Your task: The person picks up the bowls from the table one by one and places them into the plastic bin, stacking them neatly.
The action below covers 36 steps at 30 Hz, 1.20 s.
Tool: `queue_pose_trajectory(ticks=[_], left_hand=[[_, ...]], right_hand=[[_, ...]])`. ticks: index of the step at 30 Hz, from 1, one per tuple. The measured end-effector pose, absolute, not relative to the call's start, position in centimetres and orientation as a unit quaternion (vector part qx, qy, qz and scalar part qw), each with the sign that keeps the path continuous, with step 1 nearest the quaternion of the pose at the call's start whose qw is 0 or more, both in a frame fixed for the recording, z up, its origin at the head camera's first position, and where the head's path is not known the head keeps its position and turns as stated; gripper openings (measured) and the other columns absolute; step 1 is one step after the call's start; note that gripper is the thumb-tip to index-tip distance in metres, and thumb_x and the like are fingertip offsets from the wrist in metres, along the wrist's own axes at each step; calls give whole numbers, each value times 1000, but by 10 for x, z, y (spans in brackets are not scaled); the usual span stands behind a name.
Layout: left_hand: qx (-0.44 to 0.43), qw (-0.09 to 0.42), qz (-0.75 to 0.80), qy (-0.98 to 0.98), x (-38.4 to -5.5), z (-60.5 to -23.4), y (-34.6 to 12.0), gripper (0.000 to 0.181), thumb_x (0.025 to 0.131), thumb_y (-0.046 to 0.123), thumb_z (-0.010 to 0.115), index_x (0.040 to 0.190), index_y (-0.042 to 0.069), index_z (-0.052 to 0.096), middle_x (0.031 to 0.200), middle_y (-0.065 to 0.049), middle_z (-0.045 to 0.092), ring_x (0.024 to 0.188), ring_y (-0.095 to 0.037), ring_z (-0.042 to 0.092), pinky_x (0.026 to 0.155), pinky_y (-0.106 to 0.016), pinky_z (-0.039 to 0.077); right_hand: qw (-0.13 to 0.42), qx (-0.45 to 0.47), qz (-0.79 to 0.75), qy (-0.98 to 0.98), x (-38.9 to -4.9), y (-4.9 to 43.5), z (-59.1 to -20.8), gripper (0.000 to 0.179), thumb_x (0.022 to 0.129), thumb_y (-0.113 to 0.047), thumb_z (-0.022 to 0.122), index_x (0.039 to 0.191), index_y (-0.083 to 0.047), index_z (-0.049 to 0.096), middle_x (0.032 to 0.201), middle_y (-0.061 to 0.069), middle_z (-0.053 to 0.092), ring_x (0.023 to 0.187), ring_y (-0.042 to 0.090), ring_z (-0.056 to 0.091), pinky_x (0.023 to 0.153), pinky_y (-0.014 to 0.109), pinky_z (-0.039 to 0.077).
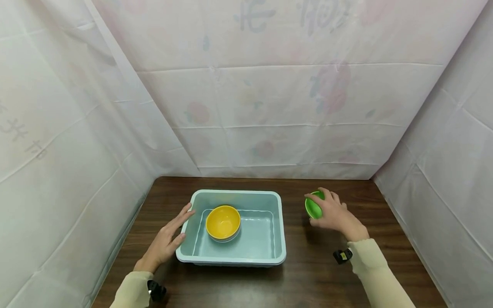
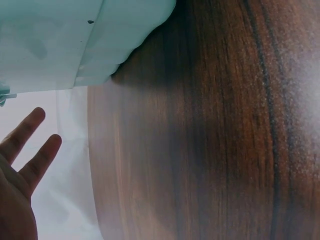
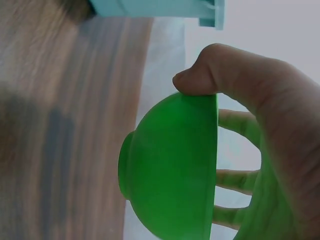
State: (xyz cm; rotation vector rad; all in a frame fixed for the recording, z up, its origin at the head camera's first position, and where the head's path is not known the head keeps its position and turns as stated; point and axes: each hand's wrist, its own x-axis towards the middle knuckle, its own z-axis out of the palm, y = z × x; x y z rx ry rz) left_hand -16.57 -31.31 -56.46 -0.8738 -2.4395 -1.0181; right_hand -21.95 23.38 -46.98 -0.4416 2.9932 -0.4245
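Note:
A green bowl point(image 3: 172, 165) is held by the rim in my right hand point(image 1: 334, 214), thumb on its near side and fingers across its top. In the right wrist view its foot shows above the wooden surface. My left hand point(image 1: 164, 241) has its fingers spread along the left rim of the pale blue plastic basin point(image 1: 231, 259). Inside the basin, toward its left, sits a yellow bowl point(image 1: 223, 222), with a pale bowl's edge showing beneath it. The left wrist view catches two straight fingers point(image 2: 42, 162) beside the basin's wall.
Everything stands on a dark brown wooden table point(image 1: 308, 278). White printed sheets point(image 1: 269, 107) hang behind it and on both sides. Each wrist carries a small black camera point(image 1: 342, 256). Bare table lies between the basin and the green bowl.

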Motion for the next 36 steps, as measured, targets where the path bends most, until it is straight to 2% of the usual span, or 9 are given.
queue_pose_trajectory(ticks=[4, 10, 17, 23, 30, 36], left_hand=[[-306, 178, -356, -865, -165, -564, -313, 59, 99, 19, 57, 156, 12, 45, 167, -13, 34, 154, -11, 32, 119, -9, 18], [-306, 176, -354, -866, -164, -563, -314, 61, 97, 17, 59, 156, 12, 45, 167, -13, 34, 154, -10, 32, 119, -9, 18], [-311, 179, -353, -864, -165, -563, -314, 61, 97, 17, 60, 156, 11, 46, 167, -13, 35, 154, -10, 32, 119, -9, 18], [-318, 182, -355, -860, -165, -563, -314, 58, 99, 19, 57, 156, 9, 46, 166, -14, 35, 154, -11, 32, 120, -10, 19], [-313, 178, -354, -863, -165, -563, -313, 59, 99, 18, 57, 156, 10, 45, 167, -14, 34, 154, -10, 31, 120, -10, 18], [-310, 175, -357, -863, -164, -563, -313, 63, 96, 13, 59, 157, 10, 45, 167, -14, 34, 155, -11, 31, 120, -10, 18]], right_hand=[[36, -153, -140, 978, -220, 228, -460, 75, 81, -35, 76, 151, -27, 51, 158, 26, 29, 134, 59, 35, 82, 75, 44], [18, -178, -142, 973, -221, 219, -452, 73, 80, -34, 76, 150, -27, 53, 157, 25, 33, 133, 56, 38, 75, 63, 46], [14, -187, -140, 972, -220, 207, -440, 73, 82, -36, 76, 150, -29, 53, 157, 25, 33, 134, 56, 38, 78, 67, 47], [15, -189, -134, 973, -219, 202, -435, 72, 80, -34, 76, 149, -28, 54, 156, 22, 34, 133, 53, 38, 76, 59, 46], [12, -192, -119, 974, -219, 199, -430, 71, 80, -33, 78, 148, -29, 55, 157, 22, 33, 133, 52, 39, 77, 60, 47], [12, -197, -120, 973, -219, 195, -427, 71, 79, -33, 77, 147, -29, 56, 158, 22, 32, 136, 52, 37, 81, 68, 48]])
